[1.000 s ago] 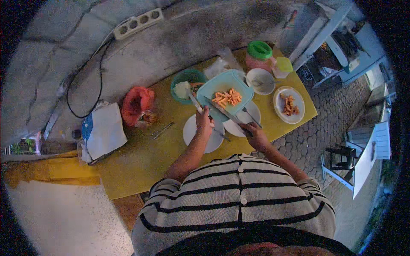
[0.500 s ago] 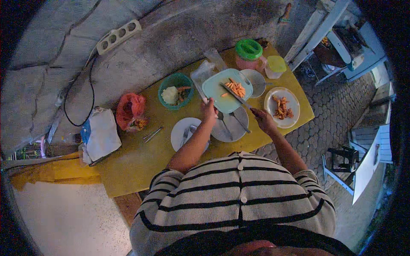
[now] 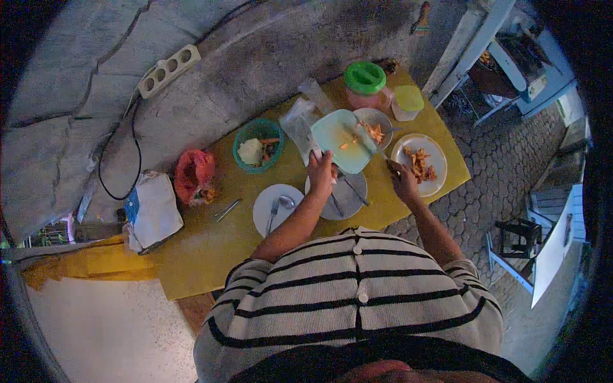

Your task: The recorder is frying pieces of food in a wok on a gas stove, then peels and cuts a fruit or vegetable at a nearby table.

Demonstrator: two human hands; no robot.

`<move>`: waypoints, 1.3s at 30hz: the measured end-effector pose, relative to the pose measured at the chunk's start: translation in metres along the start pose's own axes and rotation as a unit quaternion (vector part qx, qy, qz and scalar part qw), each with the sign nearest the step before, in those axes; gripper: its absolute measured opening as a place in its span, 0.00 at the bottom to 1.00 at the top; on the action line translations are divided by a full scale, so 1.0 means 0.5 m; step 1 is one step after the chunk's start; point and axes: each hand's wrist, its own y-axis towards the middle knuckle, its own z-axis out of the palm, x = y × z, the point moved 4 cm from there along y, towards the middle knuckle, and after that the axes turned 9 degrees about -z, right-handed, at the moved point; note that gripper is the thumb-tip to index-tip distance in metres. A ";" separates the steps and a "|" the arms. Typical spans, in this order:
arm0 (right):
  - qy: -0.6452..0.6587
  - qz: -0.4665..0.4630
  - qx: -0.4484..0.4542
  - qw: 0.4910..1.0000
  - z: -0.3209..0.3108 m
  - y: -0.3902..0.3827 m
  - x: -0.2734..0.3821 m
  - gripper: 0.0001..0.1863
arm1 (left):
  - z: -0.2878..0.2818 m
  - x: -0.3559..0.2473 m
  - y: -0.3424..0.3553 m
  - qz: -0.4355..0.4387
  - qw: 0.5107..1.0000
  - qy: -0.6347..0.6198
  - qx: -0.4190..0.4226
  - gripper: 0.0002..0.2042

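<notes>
My left hand grips the near corner of a pale green cutting board, which is tilted toward the right. A few orange carrot pieces lie on the board. More carrot strips sit in the bowl beyond the board's right edge. My right hand is closed around the handle of a knife, whose blade lies by the board's right edge and is hard to make out. Under the board is a large grey bowl with utensils in it. A plate of browned fried pieces stands beside my right hand.
On the yellow table are a white plate with fork and spoon, a green basket of vegetables, a red plastic bag, a green-lidded pitcher and a yellow-lidded tub. A wall stands behind.
Most carrot strips have gone from the board into the bowl at its right. The board has tilted, and the knife has moved to its right edge.
</notes>
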 end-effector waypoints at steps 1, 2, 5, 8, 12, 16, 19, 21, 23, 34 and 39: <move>0.008 0.006 0.030 1.000 -0.006 -0.008 0.035 0.20 | 0.012 -0.013 -0.009 -0.035 0.998 -0.042 0.016 0.12; 0.016 0.011 0.060 0.998 -0.010 -0.016 0.065 0.19 | 0.023 -0.023 -0.016 -0.070 0.994 -0.084 0.031 0.12; 0.088 -0.058 0.094 0.990 -0.024 -0.028 0.136 0.18 | 0.040 -0.045 -0.022 -0.067 0.993 -0.088 0.040 0.13; 0.059 -0.064 0.068 0.994 0.040 -0.025 0.004 0.19 | 0.043 -0.043 -0.003 -0.048 0.997 -0.058 0.035 0.13; 0.047 0.055 0.063 0.995 0.037 0.000 -0.093 0.20 | 0.043 -0.063 0.003 -0.035 0.997 -0.067 0.036 0.14; 0.100 0.009 0.020 0.995 0.019 0.013 -0.037 0.20 | 0.013 -0.079 0.011 -0.028 0.996 -0.071 0.036 0.14; 0.030 0.010 0.042 0.999 0.011 -0.003 0.009 0.21 | 0.001 -0.094 0.007 -0.011 0.995 -0.090 0.037 0.13; 0.030 0.016 0.035 0.999 0.022 -0.012 -0.013 0.21 | -0.011 -0.095 0.012 -0.004 0.996 -0.064 0.067 0.13; 0.007 0.059 0.039 0.997 0.019 -0.011 -0.023 0.21 | -0.026 -0.101 0.007 0.004 0.995 -0.071 0.076 0.13; 0.123 0.013 0.042 0.991 0.051 -0.011 0.210 0.18 | -0.249 -0.092 -0.058 0.022 0.994 -0.008 -0.107 0.16; 0.133 -0.111 0.167 0.971 0.181 -0.031 0.306 0.19 | -0.552 -0.024 -0.157 0.049 0.951 0.058 -0.301 0.21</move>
